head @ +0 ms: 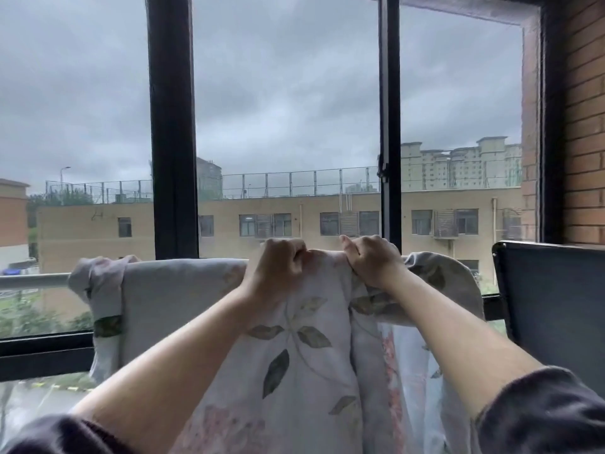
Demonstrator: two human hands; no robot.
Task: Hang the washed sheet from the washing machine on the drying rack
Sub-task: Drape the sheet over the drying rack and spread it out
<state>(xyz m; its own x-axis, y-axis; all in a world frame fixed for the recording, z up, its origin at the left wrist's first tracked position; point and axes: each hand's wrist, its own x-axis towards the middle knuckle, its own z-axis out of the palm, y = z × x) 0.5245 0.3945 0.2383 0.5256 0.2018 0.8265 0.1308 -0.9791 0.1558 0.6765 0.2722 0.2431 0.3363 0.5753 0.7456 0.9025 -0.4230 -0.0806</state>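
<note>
A pale grey sheet [183, 299] printed with green leaves and pink flowers hangs over a horizontal metal rail [32, 280] in front of the window. It covers the rail from mid-left to the right, bunched at both ends. My left hand [278, 267] and my right hand [370, 260] are raised side by side at the top fold of the sheet, each with its fingers closed on the fabric. Below my hands the sheet falls toward me. The rail under the cloth is hidden.
Black window frames [172, 126] stand just behind the rail, with a grey sky and a beige building outside. A dark flat panel [553, 299] stands at the right, next to a brick wall [586, 126]. A black sill [42, 352] runs along the lower left.
</note>
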